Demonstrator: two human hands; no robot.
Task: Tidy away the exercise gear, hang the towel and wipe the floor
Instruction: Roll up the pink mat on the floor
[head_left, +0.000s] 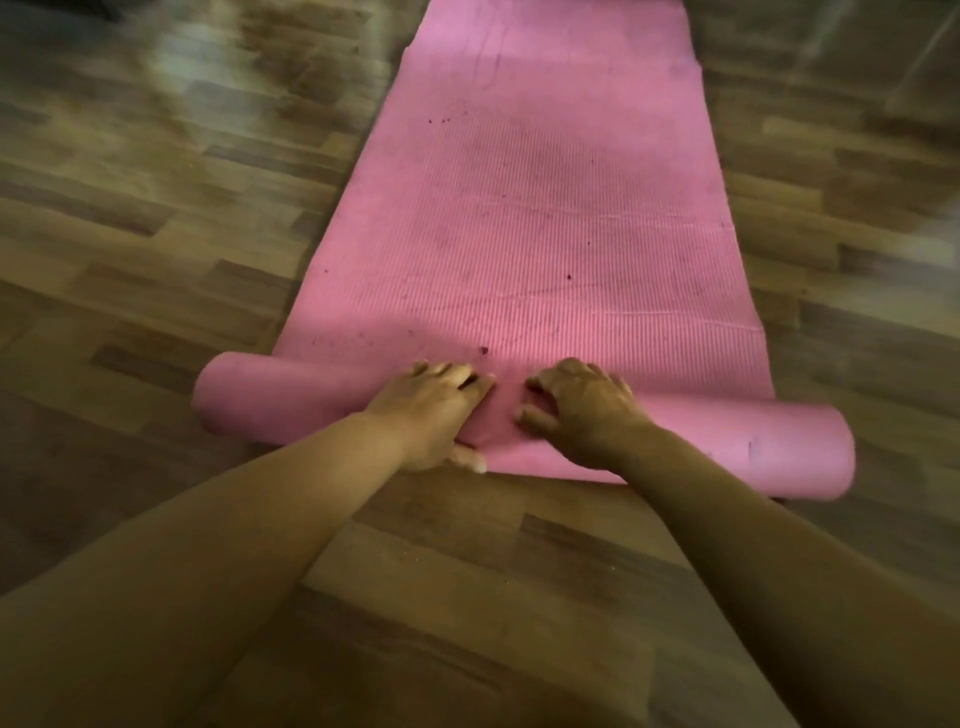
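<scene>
From the head camera, a pink exercise mat lies on the wooden floor running toward 12 o'clock, its near end rolled (roll crosswise), with the left hand and right hand both curled over, grasping that roll.

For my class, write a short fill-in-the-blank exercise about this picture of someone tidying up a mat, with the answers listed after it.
1. The exercise mat is coloured ____.
2. The mat lies on a ____ floor.
3. The left hand and right hand both rest on the ____ end of the mat.
4. The part of the mat further from the person lies ____ on the floor.

Missing words: pink; wooden; rolled; flat
</scene>
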